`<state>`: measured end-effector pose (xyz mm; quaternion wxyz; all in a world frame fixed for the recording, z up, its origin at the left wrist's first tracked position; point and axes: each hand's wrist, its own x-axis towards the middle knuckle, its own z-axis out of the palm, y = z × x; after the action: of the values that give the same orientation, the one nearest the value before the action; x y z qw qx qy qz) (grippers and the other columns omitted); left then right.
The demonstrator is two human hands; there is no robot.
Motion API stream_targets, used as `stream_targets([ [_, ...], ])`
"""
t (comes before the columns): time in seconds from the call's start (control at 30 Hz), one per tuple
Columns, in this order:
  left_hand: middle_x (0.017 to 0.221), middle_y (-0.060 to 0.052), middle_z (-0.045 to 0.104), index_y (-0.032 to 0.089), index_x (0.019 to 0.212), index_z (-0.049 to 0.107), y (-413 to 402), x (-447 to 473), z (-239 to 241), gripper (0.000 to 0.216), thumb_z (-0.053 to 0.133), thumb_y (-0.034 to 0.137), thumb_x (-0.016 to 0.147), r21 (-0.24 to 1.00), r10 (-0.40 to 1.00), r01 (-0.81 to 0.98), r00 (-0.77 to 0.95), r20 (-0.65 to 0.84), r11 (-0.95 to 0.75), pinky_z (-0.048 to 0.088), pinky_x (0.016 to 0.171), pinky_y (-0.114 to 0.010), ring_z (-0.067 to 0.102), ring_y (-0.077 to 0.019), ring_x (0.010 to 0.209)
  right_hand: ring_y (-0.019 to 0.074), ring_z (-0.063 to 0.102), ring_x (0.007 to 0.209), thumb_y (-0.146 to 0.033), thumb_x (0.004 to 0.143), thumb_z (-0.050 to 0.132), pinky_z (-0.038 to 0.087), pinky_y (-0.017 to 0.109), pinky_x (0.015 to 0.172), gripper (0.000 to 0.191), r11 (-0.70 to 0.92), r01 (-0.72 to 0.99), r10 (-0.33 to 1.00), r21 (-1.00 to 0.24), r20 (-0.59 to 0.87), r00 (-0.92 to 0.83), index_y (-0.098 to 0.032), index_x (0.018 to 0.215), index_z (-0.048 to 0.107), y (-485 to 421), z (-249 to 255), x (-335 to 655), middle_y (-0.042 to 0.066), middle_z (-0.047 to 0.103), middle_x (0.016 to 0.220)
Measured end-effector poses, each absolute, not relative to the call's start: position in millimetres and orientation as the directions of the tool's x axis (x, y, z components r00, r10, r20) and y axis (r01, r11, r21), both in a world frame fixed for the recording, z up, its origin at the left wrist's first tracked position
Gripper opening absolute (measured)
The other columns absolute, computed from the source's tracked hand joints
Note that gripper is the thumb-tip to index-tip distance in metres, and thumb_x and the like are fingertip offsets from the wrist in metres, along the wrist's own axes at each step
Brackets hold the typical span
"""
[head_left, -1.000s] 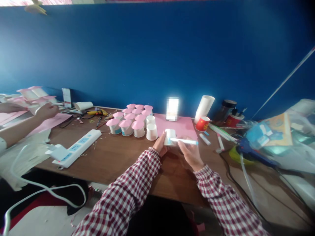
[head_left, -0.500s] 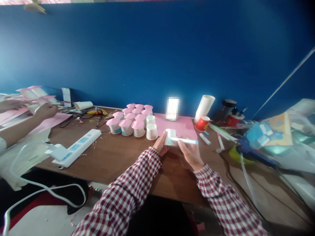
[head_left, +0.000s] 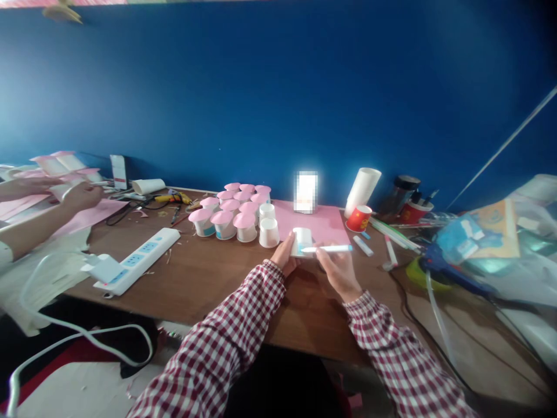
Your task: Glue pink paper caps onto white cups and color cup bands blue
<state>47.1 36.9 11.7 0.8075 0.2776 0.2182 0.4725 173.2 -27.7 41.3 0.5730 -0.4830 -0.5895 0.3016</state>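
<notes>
My left hand (head_left: pixel 285 256) grips a small white paper cup (head_left: pixel 301 239) lying on its side just above the brown table (head_left: pixel 209 278). My right hand (head_left: pixel 339 269) holds a blue-capped marker (head_left: pixel 327 249) level, with its tip against the cup's side. A pink paper sheet (head_left: pixel 313 223) lies right behind the cup. To the left stands a cluster of upturned cups with pink tops (head_left: pixel 232 210), with two plain white cups (head_left: pixel 267 225) beside it.
A white power strip (head_left: pixel 134 261) lies at the left. Another person's hand (head_left: pixel 80 196) handles pink paper at the far left. A red cup (head_left: pixel 358 218), a white cup stack (head_left: pixel 362 188), loose markers (head_left: pixel 389 249), a blue glue gun (head_left: pixel 448 270) and plastic bags crowd the right.
The marker's far end has lifted slightly so it lies more level against the cup. Both hands stay in place.
</notes>
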Motion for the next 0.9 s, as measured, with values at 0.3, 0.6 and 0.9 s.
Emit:
stream_targets([
  [0.3,0.088,-0.014,0.068,0.006,0.104,0.059,36.6,46.5,12.1,0.044,0.042,0.043,0.087,0.658,0.882,-0.632,0.459,-0.109,0.410,0.052,0.075,-0.032,0.064,-0.0203,0.081,0.0094,0.045,0.052,-0.033,0.078,0.057,0.037,0.021,0.048,0.019,0.360,0.234,0.907,-0.903,0.398,0.139,-0.015,0.075,0.061,-27.0,41.7,175.1,-0.001,0.053,0.060],
  [0.6,0.090,-0.014,0.067,0.006,0.106,0.058,35.6,45.8,13.7,0.045,0.040,0.042,0.088,0.678,0.876,-0.617,0.474,-0.087,0.400,0.051,0.074,-0.031,0.064,-0.0203,0.082,0.0088,0.046,0.052,-0.033,0.079,0.057,0.037,0.020,0.048,0.019,0.369,0.209,0.907,-0.906,0.400,0.133,-0.014,0.081,0.061,-28.0,43.3,173.9,-0.001,0.055,0.063],
  [0.9,0.090,-0.014,0.067,0.005,0.105,0.059,34.4,45.8,14.9,0.046,0.040,0.044,0.088,0.670,0.869,-0.617,0.487,-0.087,0.413,0.051,0.075,-0.031,0.064,-0.0200,0.080,0.0090,0.047,0.051,-0.036,0.081,0.055,0.037,0.021,0.046,0.024,0.359,0.239,0.906,-0.902,0.399,0.143,-0.014,0.073,0.060,-26.2,41.9,174.7,0.001,0.057,0.062],
])
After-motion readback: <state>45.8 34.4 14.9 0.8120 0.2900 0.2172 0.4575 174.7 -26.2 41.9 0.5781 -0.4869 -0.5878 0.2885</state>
